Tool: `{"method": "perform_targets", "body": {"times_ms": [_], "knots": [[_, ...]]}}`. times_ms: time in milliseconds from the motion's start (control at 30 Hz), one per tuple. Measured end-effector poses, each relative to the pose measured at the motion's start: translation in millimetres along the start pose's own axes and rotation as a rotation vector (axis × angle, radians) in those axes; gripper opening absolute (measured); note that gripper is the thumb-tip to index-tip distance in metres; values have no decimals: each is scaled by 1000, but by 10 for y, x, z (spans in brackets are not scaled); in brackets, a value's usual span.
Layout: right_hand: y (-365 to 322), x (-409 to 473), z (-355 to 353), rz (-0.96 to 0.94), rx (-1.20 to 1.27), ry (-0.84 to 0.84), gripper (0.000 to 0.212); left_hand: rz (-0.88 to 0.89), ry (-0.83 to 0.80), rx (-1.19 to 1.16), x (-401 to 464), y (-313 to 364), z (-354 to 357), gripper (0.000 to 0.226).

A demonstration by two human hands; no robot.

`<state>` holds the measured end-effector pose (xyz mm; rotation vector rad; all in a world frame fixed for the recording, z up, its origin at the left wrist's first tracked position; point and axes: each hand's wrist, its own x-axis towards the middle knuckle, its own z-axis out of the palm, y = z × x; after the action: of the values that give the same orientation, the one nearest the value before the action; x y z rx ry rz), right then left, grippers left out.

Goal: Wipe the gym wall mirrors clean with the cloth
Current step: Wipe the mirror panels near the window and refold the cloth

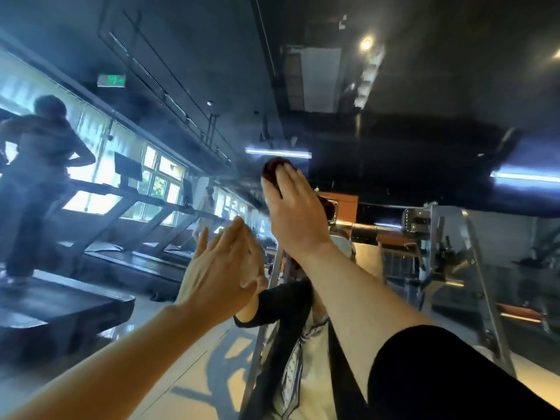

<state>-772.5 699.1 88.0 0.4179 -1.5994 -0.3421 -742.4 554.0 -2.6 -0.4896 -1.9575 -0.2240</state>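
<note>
Dark maroon wadded cloth [274, 172] sits high on the big wall mirror [424, 116], pinned under the right hand [295, 207]. Right fingers lie long and mostly together over the wad, palm pressing it flat to the glass; only a dark red edge pokes out past the fingertips. Left hand [219, 268] is lower and just beside it, flat on the mirror with straight fingers slightly fanned, holding nothing, meeting its own reflection (looks like a brace).

Judgement: wiping step is under way, upper part of this pane.

To do it well: keep the palm weight even so the whole wad contacts the glass, overlap the strokes, work from the top down so smears get caught on later passes, and lift the bracing left hand off when done since it will likely leave prints that need a wipe too.

Around it, in the reflection: black treadmills [100, 262] in a row by bright windows, a person in dark clothes [39, 177] on the nearest one, a silver metal rack frame [472, 253] on the right, black ceiling with spotlights.
</note>
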Motion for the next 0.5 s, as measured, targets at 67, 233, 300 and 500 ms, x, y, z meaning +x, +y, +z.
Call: {"method": "perform_targets", "body": {"times_ms": [67,233,300,500], "knots": [[442,-128,-186,119,-28,49,44,35,1,-10,65,196,48,84],[1487,-775,-787,445,-82,142,39,207,62,-51,221,917,247,84],[1894,-1172,-995,588,-68,157,47,260,80,-105,227,1259,285,74],[2714,-2266,-1581,957,-98,304,37,394,71,-127,129,1947,499,78]]}}
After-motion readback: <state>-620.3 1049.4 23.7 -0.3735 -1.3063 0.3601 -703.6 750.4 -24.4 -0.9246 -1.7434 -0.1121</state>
